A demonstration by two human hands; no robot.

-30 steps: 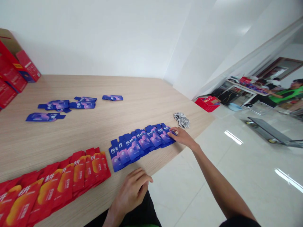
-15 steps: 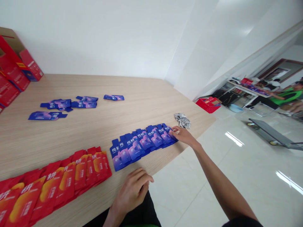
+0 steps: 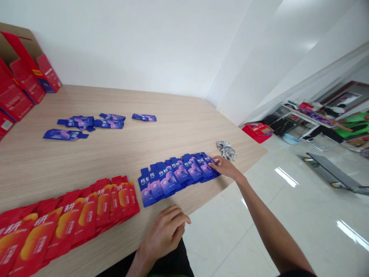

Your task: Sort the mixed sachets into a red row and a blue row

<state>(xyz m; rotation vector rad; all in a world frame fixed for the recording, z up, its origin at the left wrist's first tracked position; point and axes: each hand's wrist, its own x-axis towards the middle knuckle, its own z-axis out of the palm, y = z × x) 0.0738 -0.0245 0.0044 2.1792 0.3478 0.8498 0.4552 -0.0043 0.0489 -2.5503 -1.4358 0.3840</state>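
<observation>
A row of overlapping blue pouches [image 3: 178, 171] with pink-purple prints lies along the table's front edge. My right hand [image 3: 226, 168] is at the row's right end, thumb and fingers closed on the edge of the last blue pouch [image 3: 210, 161]. Below the row, by the table edge, my left hand [image 3: 165, 231] rests loosely curled, with nothing visible in it. To its left, a longer overlapping row of red pouches [image 3: 86, 213] with orange prints runs out of view.
Several loose blue pouches [image 3: 108, 124] lie farther back. Red cartons [image 3: 21, 86] stand at the far left against the wall. A crumpled striped cloth [image 3: 226, 150] sits near the right edge. Beyond are a red basket [image 3: 256, 132], a flat trolley [image 3: 331, 171] and a seated person [image 3: 353, 125].
The view has shifted slightly, so the table items appear a little farther right. My right hand stays at the last blue pouch, and my left hand stays curled by the edge.
</observation>
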